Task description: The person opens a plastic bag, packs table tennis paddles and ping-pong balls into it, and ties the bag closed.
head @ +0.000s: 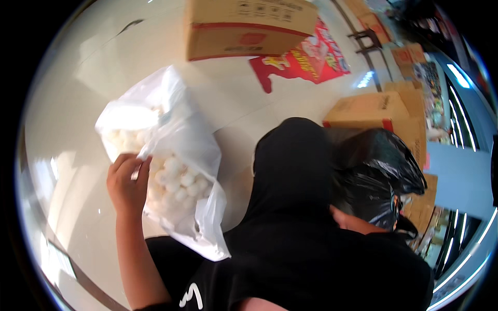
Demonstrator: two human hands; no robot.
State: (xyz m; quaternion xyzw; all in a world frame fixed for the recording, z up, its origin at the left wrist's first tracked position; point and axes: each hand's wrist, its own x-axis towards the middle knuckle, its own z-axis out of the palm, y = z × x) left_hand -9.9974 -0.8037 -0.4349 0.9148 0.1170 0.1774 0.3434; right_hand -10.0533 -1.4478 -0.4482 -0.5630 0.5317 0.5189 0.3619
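Note:
My left hand (pixel 130 171) pinches the edge of a white translucent plastic bag (pixel 194 128) between thumb and fingers. Many small, round, whitish balls (pixel 175 180) show through the bag's opening; their material cannot be told. The bag lies on the floor to the left of my dark-clothed knee (pixel 293 163). On the right, part of my bare right arm (pixel 360 223) shows beside the knee, near a black plastic bag (pixel 365 179). My right hand itself is hidden behind the knee.
A large cardboard box (pixel 249 35) stands ahead on the glossy tiled floor (pixel 233 97), beside a red printed sheet (pixel 307 62). More cardboard boxes (pixel 365 109) stand at the right, with a dark stool (pixel 365 41) farther back.

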